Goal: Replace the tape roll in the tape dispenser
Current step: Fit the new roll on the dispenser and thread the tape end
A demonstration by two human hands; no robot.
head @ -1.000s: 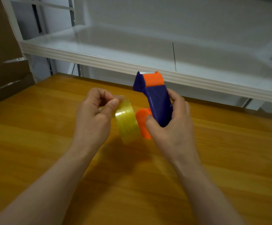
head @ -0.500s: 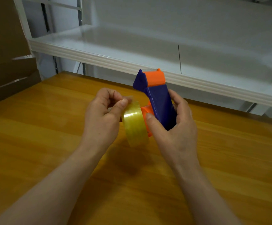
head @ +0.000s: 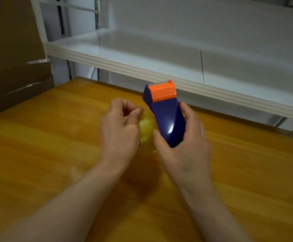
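Observation:
My right hand (head: pixel 182 147) grips a blue tape dispenser (head: pixel 166 117) with an orange cutter head pointing away from me, held above the wooden table. A clear yellowish tape roll (head: pixel 146 130) sits pressed against the dispenser's left side, blurred and partly hidden behind both hands. My left hand (head: pixel 119 128) holds the roll, thumb on its upper edge. The dispenser's orange hub is hidden behind the roll and my thumb.
The wooden table (head: pixel 54 154) spreads under both arms. A white shelf (head: pixel 159 67) juts out just behind the dispenser. Brown cardboard (head: pixel 11 67) stands at the left edge.
The tape roll has moved right onto the dispenser's hub, which no longer shows. The dispenser has turned so its blue back faces me. Both hands have shifted right.

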